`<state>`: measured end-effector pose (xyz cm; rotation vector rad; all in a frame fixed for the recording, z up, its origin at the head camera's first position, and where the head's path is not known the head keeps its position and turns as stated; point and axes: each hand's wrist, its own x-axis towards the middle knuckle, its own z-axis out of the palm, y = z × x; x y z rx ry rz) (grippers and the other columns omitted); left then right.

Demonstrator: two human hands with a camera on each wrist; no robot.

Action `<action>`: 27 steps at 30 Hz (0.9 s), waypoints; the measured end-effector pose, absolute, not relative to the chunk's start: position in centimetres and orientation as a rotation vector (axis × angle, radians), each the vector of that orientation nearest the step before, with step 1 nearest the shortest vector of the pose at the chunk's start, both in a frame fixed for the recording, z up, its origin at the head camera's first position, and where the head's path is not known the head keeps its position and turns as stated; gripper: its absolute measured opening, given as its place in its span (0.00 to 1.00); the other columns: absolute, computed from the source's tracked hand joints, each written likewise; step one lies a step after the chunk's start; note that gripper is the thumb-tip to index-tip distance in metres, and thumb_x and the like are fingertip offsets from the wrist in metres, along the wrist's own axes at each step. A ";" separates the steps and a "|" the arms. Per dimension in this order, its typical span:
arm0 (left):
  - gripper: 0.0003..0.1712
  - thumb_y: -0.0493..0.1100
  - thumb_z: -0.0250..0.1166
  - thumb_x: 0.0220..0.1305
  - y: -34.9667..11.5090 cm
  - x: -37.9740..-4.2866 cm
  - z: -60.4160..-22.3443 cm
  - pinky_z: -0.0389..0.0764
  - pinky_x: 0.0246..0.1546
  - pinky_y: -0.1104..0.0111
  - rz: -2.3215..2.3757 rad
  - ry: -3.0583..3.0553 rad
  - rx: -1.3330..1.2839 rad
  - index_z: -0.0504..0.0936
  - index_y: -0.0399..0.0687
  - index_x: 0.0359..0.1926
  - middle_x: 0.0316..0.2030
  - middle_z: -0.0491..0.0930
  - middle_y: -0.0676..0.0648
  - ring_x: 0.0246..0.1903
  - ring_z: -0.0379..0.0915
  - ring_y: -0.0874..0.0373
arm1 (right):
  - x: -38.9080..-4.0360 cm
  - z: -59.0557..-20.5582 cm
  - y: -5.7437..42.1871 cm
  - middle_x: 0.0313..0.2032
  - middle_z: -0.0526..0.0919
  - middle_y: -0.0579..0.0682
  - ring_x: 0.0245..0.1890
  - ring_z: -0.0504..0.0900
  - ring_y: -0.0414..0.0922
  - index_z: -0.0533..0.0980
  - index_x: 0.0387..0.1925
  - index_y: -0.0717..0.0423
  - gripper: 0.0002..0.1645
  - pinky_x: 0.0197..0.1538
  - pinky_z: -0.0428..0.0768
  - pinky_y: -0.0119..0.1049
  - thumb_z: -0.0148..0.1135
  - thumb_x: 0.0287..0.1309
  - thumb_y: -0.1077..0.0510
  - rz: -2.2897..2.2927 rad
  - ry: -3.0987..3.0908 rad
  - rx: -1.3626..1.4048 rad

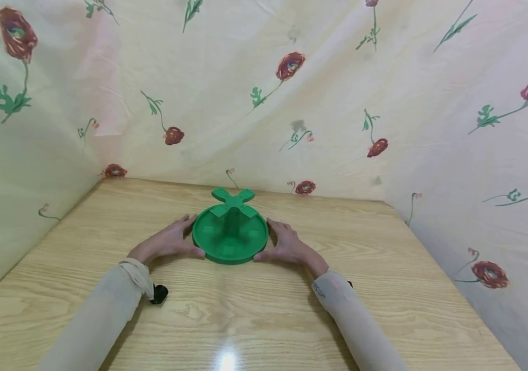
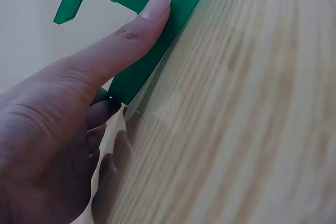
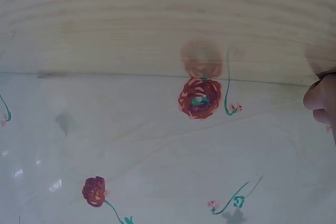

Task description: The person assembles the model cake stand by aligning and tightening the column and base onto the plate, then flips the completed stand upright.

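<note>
A green round tray (image 1: 231, 259) with a raised rim stands on the wooden table, a post (image 1: 232, 222) rising from its middle. Four-armed and cross-shaped, the top piece (image 1: 234, 201) caps that post. My left hand (image 1: 171, 239) grips the tray's left edge, thumb at the front and fingers farther back. On the opposite edge, my right hand (image 1: 287, 245) holds it the same way. In the left wrist view, the left thumb (image 2: 123, 45) presses the tray's side wall (image 2: 142, 72). Only some fingers of the right hand (image 3: 324, 100) enter the right wrist view; the tray is out of that view.
The light wooden table (image 1: 189, 319) extends around the tray on all sides. A flower-printed cloth (image 1: 226, 103) hangs behind it and along both sides, meeting the table's edges. A black object (image 1: 159, 294) shows at the left wrist.
</note>
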<state>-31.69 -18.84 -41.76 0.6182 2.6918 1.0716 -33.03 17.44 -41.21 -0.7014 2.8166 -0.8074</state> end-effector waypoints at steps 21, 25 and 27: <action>0.61 0.59 0.77 0.60 -18.5 -31.2 -40.9 0.56 0.72 0.41 1.311 2.592 0.656 0.54 0.38 0.81 0.77 0.58 0.34 0.76 0.53 0.36 | -32.9 -40.4 18.0 0.74 0.65 0.61 0.75 0.59 0.61 0.61 0.77 0.64 0.56 0.75 0.56 0.61 0.79 0.57 0.46 -1.246 2.587 -0.756; 0.51 0.58 0.67 0.71 -18.0 -30.8 -39.9 0.60 0.71 0.42 1.425 2.517 0.601 0.56 0.32 0.79 0.75 0.60 0.31 0.74 0.56 0.35 | -32.3 -38.9 18.3 0.72 0.65 0.65 0.71 0.66 0.63 0.62 0.75 0.67 0.47 0.70 0.66 0.59 0.71 0.66 0.47 -1.493 2.479 -0.603; 0.49 0.60 0.61 0.75 -17.6 -30.6 -39.2 0.61 0.71 0.42 1.470 2.483 0.562 0.56 0.29 0.78 0.74 0.62 0.29 0.74 0.56 0.35 | -31.9 -37.9 18.2 0.69 0.68 0.67 0.69 0.68 0.63 0.63 0.73 0.70 0.42 0.70 0.67 0.59 0.65 0.70 0.47 -1.576 2.461 -0.539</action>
